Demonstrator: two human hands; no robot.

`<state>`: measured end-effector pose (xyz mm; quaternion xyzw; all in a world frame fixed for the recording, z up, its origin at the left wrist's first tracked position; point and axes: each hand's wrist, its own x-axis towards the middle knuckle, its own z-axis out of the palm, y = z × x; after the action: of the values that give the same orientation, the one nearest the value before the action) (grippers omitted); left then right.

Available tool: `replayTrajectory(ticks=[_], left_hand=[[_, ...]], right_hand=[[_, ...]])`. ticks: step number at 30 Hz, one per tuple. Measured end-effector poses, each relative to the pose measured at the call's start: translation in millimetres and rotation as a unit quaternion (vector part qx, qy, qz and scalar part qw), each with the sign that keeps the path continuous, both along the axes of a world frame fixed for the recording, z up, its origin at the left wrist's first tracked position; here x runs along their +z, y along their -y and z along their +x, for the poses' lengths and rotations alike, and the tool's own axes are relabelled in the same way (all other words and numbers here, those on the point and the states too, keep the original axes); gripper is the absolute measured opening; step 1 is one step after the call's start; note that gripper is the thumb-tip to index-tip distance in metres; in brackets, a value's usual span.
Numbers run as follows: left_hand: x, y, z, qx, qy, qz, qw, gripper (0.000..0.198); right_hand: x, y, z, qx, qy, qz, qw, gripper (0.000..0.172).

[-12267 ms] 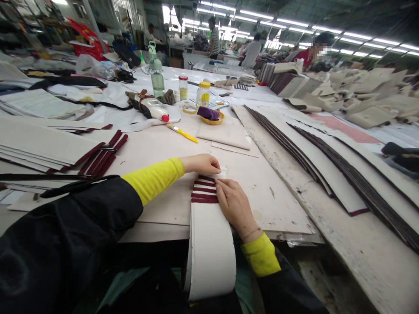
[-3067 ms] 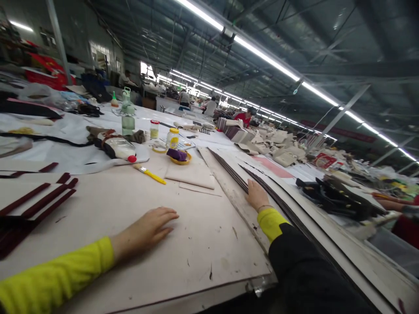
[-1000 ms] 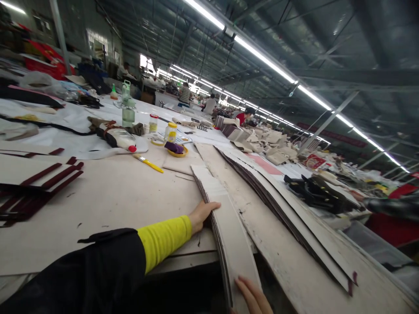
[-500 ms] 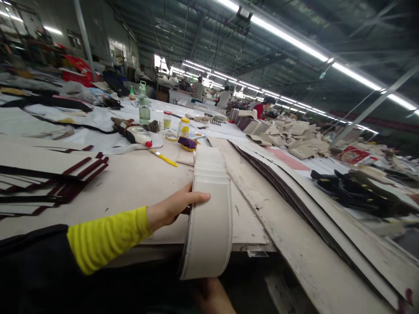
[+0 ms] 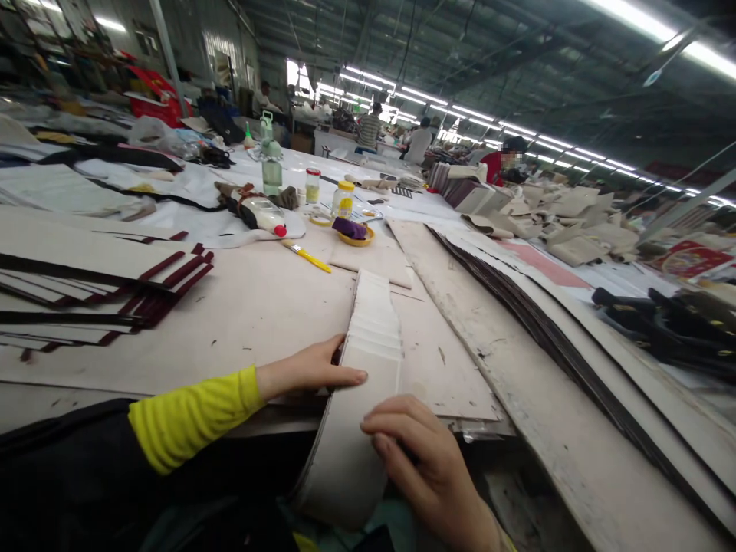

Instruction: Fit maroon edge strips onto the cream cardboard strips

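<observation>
A long off-white strip (image 5: pixel 362 399), apparently a layered stack of leather-like pieces, lies with its far end on the table and its near end bending down over the front edge. Several cross ridges show near its far end. My left hand (image 5: pixel 313 368) grips the strip's left edge, thumb on top and fingers hidden beneath. Over the strip's right side is my right hand (image 5: pixel 422 460), its fingers bent and a small gap between thumb and forefinger. Nothing shows in it; whether its fingertips touch the strip I cannot tell.
Dark-red-edged panels (image 5: pixel 155 291) are piled left. A yellow-handled brush (image 5: pixel 310 258), a purple cloth (image 5: pixel 349 228) in a yellow dish, jars (image 5: pixel 343 199) and a bottle (image 5: pixel 271 165) stand farther back. Long stacked sheets (image 5: pixel 534 337) run along the right. Other people work in the distance.
My right hand has come up from below the strip's near end to above its right side. The strip's near end has dropped lower and closer. My left hand keeps its grip.
</observation>
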<state>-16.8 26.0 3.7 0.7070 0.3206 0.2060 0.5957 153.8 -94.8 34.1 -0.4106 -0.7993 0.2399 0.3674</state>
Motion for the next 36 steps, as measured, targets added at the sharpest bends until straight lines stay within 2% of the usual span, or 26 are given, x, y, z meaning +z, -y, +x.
replayTrajectory(ticks=[2,4,7,10,15,18,20,25,28,30,33,36], left_hand=[[-1.7,0,-3,0.015,-0.079,0.064,0.995,0.076],[-1.0,0,-8,0.054,-0.157,0.139,0.976,0.081],[7.3,-3,-13,0.085,-0.183,0.285,0.937,0.074],[19.4,-6,-9,0.050,-0.157,0.408,0.898,0.048],[28.1,-4,2,0.005,-0.204,0.488,0.849,0.026],[29.2,-1,4,0.005,-0.217,0.502,0.837,0.022],[30.6,-2,7,0.011,-0.226,0.493,0.840,0.021],[35.4,-16,18,0.001,-0.258,0.441,0.860,0.019],[39.8,-27,24,-0.014,-0.283,0.377,0.882,0.024],[44.9,-33,27,-0.030,-0.297,0.332,0.895,0.032],[55.5,-36,31,-0.067,-0.311,0.303,0.898,0.043],[63.8,-35,36,-0.115,-0.310,0.299,0.895,0.039]], right_hand=[[-12.1,-13,-6,-0.046,0.026,0.028,0.998,0.015],[-29.3,-19,-12,-0.080,0.038,0.060,0.994,0.013],[-44.5,-20,-18,-0.112,0.037,0.086,0.989,0.013],[-44.0,-18,-18,-0.108,0.036,0.086,0.990,0.012],[-39.7,-17,-18,-0.113,0.032,0.081,0.990,0.011],[-40.7,-18,-18,-0.115,0.028,0.085,0.989,0.011],[-41.0,-18,-18,-0.116,0.026,0.088,0.989,0.011],[-39.9,-17,-18,-0.117,0.026,0.086,0.989,0.012],[-40.0,-16,-18,-0.116,0.021,0.082,0.990,0.012],[-40.7,-16,-19,-0.118,0.020,0.078,0.990,0.012],[-41.1,-17,-19,-0.120,0.020,0.073,0.990,0.012],[-39.9,-18,-19,-0.117,0.018,0.078,0.990,0.012]])
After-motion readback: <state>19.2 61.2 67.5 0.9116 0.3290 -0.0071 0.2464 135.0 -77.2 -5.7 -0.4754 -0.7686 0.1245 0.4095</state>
